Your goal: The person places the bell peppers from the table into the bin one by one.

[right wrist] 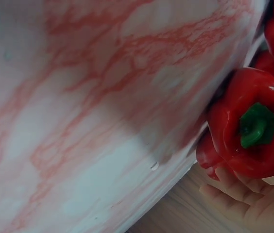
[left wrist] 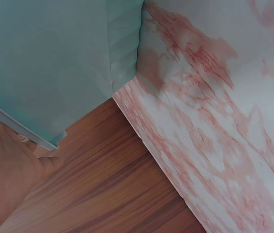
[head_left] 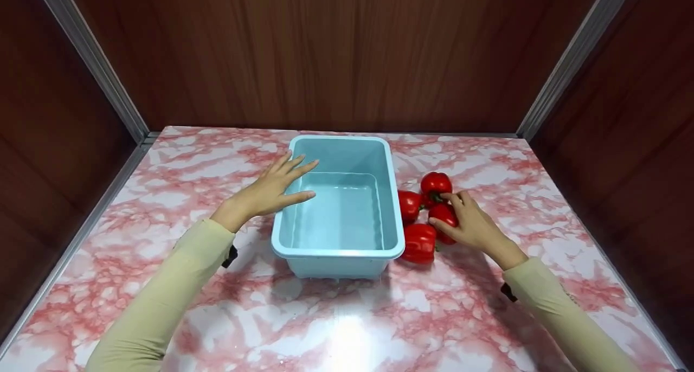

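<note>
A light-blue plastic bin (head_left: 337, 254) stands on the table. My left hand (head_left: 268, 190) rests at its left rim, fingers spread and reaching over the edge, thumb stretched across the opening. Several red bell peppers lie against the right side of the bin. My right hand (head_left: 473, 224) is at the nearest of them, a red bell pepper (head_left: 445, 216), with thumb on one side and fingers on the other. In the right wrist view a pepper (right wrist: 229, 114) with a green stem overlaps the fingers (right wrist: 224, 201). Another pepper (head_left: 436, 182) sits just beyond the fingertips.
Two more peppers, a front one (head_left: 418, 244) and a rear one (head_left: 409, 205), lie close along the bin's right wall. The table (head_left: 217, 318) has a red-and-white marbled top. Brown wood-grain panels (head_left: 325, 52) with grey metal posts enclose it at the back and sides.
</note>
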Demonstrator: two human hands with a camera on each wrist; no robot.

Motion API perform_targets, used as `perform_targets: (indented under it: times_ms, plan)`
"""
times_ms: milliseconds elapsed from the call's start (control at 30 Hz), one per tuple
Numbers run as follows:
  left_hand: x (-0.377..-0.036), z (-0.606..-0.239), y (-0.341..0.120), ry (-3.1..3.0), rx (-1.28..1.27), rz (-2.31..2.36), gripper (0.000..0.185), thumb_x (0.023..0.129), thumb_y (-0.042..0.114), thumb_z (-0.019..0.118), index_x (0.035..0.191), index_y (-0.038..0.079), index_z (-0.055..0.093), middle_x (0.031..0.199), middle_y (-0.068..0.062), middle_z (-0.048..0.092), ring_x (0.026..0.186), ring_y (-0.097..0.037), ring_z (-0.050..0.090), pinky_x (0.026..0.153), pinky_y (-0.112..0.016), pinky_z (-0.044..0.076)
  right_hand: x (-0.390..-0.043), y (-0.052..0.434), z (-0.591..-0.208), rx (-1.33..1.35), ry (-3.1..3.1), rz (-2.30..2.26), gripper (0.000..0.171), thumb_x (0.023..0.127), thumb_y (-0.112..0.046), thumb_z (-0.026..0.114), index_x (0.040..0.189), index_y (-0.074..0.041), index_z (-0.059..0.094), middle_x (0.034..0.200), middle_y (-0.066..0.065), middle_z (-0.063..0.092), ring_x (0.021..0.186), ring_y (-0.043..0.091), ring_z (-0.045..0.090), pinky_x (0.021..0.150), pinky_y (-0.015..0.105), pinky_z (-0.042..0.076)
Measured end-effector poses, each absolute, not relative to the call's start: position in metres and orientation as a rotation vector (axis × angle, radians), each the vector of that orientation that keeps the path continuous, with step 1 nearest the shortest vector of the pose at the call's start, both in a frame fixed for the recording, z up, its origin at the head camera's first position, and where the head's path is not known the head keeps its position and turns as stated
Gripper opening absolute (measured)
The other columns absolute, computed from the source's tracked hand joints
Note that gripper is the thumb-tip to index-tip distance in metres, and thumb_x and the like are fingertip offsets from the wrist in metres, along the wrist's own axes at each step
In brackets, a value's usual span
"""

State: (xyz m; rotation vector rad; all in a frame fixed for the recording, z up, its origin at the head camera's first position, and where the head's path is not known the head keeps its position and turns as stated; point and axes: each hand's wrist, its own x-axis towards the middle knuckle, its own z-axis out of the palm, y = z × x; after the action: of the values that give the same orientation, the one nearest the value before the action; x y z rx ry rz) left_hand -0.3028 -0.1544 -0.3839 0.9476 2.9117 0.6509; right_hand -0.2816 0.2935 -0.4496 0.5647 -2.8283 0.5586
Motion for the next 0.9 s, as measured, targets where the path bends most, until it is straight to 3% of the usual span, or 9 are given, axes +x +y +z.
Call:
perform_targets:
  times_ms: [900]
  plan:
    - [-0.3035, -0.3849, -0.1548, 2.900, 0.935, 0.675, 0.069, 0.088, 0.066, 0.039, 0.147, 0.040, 0.015, 0.156, -0.004, 0.010, 0.143, -0.028, -0.009, 0.108, -0.062, 0.005, -0.2793, 0.2928, -0.4520, 0.568, -2.857, 0.596, 0.066, 0.082, -0.050, 0.063, 0.127, -0.005, 0.047, 0.107, 0.017, 0.048, 0.087, 0.034, 0.060, 0.076, 0.049, 0.051]
